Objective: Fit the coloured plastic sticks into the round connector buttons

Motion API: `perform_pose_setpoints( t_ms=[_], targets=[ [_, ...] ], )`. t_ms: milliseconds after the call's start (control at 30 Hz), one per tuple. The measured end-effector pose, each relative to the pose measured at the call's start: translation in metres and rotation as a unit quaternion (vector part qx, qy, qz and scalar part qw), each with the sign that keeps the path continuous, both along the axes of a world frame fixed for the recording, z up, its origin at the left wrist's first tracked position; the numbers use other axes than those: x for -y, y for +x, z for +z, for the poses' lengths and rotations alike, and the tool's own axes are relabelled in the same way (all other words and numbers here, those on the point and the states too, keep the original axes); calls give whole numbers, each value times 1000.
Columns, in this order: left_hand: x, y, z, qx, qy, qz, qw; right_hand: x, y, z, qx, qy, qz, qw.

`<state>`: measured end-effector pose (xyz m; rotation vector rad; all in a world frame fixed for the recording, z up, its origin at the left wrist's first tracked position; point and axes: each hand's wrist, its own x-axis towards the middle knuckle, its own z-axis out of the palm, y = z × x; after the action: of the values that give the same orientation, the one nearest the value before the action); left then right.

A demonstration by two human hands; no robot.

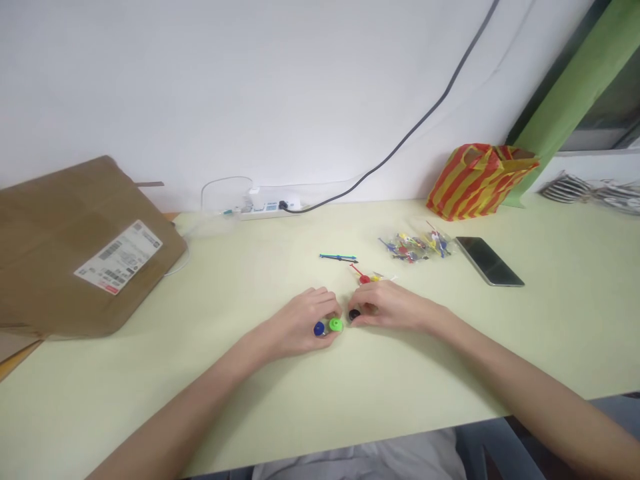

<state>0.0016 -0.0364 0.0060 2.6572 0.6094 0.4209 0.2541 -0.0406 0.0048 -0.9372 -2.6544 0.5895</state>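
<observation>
My left hand (311, 319) is closed around a small blue round plastic piece (319, 328) and a bright green one (335, 325), low over the table. Facing it a short gap away, my right hand (377, 305) pinches a small black round piece (354, 315). Just beyond the right hand lies a red plastic piece (365, 279) with a round disc and thin stem, beside yellow and white bits partly hidden by the hand. Farther back, blue and black arrow-shaped plastic sticks (339, 258) lie side by side.
Clear bags of coloured plastic parts (415, 247) lie near a dark-screened phone (490, 261). A red-and-yellow striped bag (480, 181) stands at the back right. At left is a big brown package (75, 227). A power strip (270, 210) with a black cable (400, 143) sits against the wall.
</observation>
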Motion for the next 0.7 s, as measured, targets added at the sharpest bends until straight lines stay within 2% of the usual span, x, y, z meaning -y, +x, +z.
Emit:
perform_pose_setpoints(
  t_ms=[200,300,400,467,567,700],
  targets=[
    [1,0,4,-30,-8,6,999,0,-3,-9,-25,50,35,998],
    [4,2,8,-30,-53,47,997,-2,-4,-11,-40,103,31,993],
    [8,4,10,-25,-91,95,991,-11,5,-8,-90,167,-42,981],
    [8,7,10,-16,-90,97,991,-20,16,-7,-121,189,-106,969],
    [7,12,6,-8,-80,64,995,-32,30,-10,-109,180,-181,961],
    [5,17,0,-15,-73,32,997,-37,34,-15,-51,148,-209,965]
  ],
)
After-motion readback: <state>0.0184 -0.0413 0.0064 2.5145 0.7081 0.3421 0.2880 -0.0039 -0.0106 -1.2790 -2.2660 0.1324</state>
